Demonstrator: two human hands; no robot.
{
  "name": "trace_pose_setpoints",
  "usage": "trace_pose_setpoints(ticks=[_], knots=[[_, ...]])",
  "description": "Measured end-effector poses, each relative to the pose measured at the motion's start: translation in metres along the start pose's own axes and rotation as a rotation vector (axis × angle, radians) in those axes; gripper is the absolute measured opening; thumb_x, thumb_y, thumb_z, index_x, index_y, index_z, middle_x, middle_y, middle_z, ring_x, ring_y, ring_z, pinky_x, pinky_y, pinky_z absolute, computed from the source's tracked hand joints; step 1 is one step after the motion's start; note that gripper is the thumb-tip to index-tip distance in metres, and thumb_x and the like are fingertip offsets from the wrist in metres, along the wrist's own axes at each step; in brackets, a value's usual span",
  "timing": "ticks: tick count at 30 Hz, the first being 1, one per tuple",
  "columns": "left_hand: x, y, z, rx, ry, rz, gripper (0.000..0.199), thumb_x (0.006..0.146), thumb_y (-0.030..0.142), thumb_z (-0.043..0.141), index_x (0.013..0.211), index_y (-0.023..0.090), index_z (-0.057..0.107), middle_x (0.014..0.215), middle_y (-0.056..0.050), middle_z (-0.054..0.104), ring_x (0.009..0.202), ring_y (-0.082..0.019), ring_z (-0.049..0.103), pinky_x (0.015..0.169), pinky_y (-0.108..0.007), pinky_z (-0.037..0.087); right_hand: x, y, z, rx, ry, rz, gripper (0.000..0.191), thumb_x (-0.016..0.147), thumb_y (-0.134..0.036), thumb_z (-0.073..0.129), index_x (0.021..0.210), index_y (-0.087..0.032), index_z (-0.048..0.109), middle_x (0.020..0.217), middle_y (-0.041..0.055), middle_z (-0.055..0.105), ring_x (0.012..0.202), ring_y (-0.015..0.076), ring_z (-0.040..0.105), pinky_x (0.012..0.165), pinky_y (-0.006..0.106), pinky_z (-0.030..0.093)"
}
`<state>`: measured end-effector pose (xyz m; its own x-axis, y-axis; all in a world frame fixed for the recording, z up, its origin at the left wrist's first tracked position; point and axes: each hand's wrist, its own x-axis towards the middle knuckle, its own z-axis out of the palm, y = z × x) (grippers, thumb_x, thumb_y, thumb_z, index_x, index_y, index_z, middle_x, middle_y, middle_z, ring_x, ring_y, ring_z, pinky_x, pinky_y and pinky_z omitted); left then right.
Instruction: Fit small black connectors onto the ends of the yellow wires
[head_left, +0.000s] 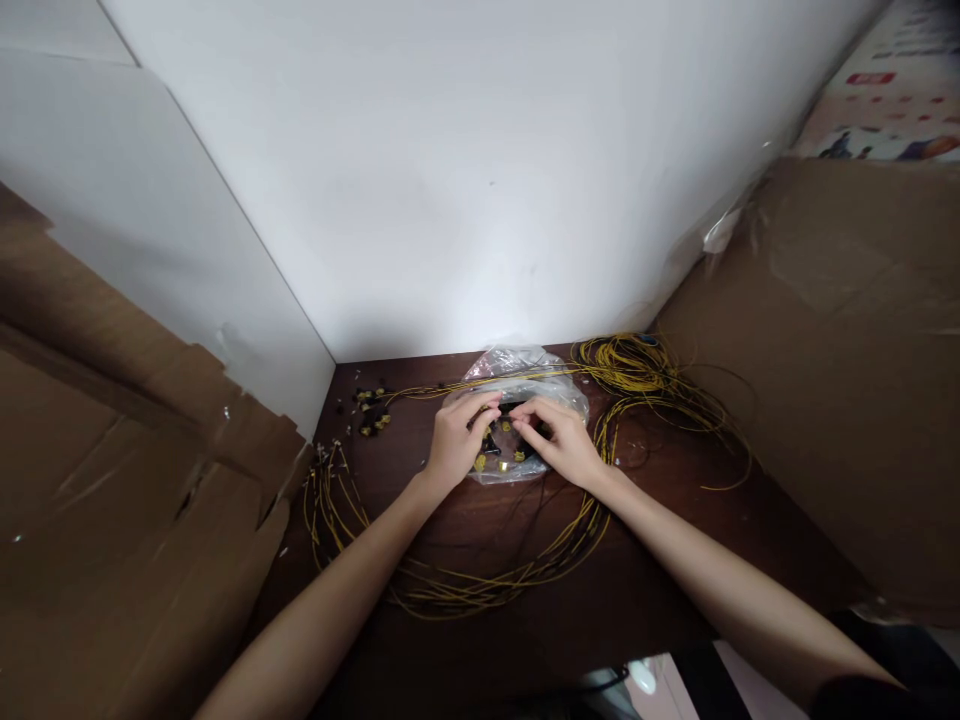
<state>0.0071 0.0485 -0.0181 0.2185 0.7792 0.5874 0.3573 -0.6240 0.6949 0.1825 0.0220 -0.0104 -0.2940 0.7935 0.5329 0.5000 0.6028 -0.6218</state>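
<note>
My left hand (459, 440) and my right hand (561, 440) meet above a transparent plastic bag (525, 362) in the middle of the table. Thumb and forefinger are pinched together on each hand, fingertips close to one another. A small dark thing shows between them, too small to name. Several small black and yellow parts (503, 466) lie in the bag beneath my fingers. Thin yellow and black wires (525, 575) curve across the table in front of the bag and pass under my left forearm.
A coil of yellow wire (634, 365) lies at the back right. Small black and yellow connectors (371, 408) sit at the back left, and white-tipped wire ends (330, 462) nearer. Cardboard flanks the dark brown table (645, 570) on both sides; a white wall (480, 200) stands behind.
</note>
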Motion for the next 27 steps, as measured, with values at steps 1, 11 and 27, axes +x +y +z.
trace_pose_setpoints(ticks=[1,11,27], knots=[[0.002,0.001,-0.001,-0.012,0.01,-0.015,0.02,0.083,0.02,0.055,0.099,0.02,0.067,0.096,-0.004,0.07,0.088,-0.017,0.065,0.084,-0.032,0.05,0.0,0.0,0.0,-0.009,-0.016,-0.015,0.016,0.087,-0.024,0.05,0.096,-0.018,0.062,0.083,0.0049,0.062,0.077,0.0163,0.057,0.074,0.03,0.046],[0.046,0.015,-0.064,0.046,0.233,0.149,0.012,0.082,0.019,0.057,0.085,0.02,0.068,0.094,-0.003,0.07,0.088,-0.014,0.065,0.081,-0.03,0.052,0.017,-0.006,-0.034,0.217,-0.11,0.174,0.026,0.082,-0.038,0.057,0.076,-0.016,0.069,0.058,-0.0001,0.058,0.053,0.0115,0.052,0.052,0.024,0.041],[0.045,-0.046,-0.117,0.585,0.186,0.003,0.021,0.084,0.023,0.048,0.086,0.016,0.068,0.092,-0.007,0.07,0.088,-0.02,0.063,0.084,-0.032,0.047,0.038,-0.023,-0.223,0.261,0.546,0.6,0.052,0.097,-0.016,0.009,0.079,-0.012,0.058,0.039,-0.0113,0.024,0.034,-0.0082,0.016,0.047,0.032,0.017]])
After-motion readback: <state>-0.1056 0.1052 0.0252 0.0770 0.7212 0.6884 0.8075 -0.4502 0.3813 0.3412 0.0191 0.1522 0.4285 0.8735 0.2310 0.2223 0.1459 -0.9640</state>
